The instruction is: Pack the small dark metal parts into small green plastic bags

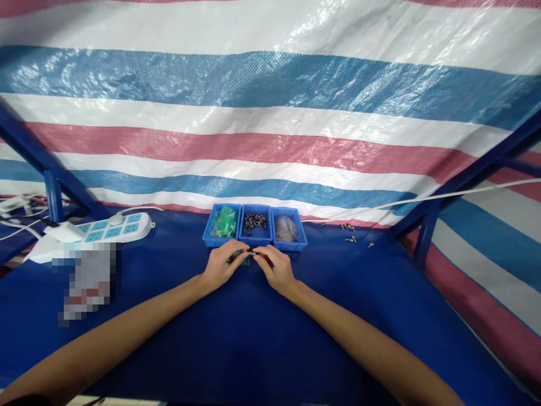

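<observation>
My left hand (223, 264) and my right hand (276, 266) meet just in front of the middle bin, fingertips pinched together. Between them is a small part (251, 253), partly dark and partly pale, gripped from both sides; its exact kind is too small to make out. A bit of green shows beside the left fingers. Close behind the hands stand three blue plastic bins in a row. The left bin (207, 237) contains green plastic-looking pieces (225, 221), the middle bin (253, 239) small dark metal fittings (255, 220), and the right bin (291, 246) clear plastic bags (284, 229).
Several small metal fittings (350, 239) lie loose on the blue table (253, 332) at the right. A white power strip (114, 230) with cables and a blurred-out object (93, 276) are at the left. Behind hangs a striped tarp (253, 152), with blue frame bars (443, 194) at both sides.
</observation>
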{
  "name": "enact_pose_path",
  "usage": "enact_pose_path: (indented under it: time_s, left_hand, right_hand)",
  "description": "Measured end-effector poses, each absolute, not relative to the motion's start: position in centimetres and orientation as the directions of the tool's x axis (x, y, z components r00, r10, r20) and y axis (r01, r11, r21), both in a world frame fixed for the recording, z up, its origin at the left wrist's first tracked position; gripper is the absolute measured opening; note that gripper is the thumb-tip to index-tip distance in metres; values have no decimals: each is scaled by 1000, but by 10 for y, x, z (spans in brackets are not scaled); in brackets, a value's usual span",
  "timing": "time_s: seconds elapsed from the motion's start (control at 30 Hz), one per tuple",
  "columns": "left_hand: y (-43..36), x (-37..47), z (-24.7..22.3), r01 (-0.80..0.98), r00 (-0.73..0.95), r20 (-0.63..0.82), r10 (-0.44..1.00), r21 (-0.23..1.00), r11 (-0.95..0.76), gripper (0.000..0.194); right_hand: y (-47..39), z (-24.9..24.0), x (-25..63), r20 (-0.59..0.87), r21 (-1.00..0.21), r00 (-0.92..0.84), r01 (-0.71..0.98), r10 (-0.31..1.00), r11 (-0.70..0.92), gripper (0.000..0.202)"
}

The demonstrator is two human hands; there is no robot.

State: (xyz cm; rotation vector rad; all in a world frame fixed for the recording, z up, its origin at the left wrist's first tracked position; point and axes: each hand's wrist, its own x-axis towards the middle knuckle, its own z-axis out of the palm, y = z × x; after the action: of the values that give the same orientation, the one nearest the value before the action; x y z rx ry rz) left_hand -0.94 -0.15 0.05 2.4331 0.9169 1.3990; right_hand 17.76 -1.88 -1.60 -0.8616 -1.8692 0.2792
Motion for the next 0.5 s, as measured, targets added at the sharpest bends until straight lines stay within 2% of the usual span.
enact_pose_path:
  time_s: [0.3,0.5]
  left_hand:
    - [-2,-10,-2,390,382,772,509,365,-846,12]
    - [-5,-9,2,396,351,743,570,433,-809,8]
  right_hand:
    - [-18,-17,177,688,-553,-248,430,682,714,20]
    - [-18,-14,178,676,-559,-253,436,692,705,20]
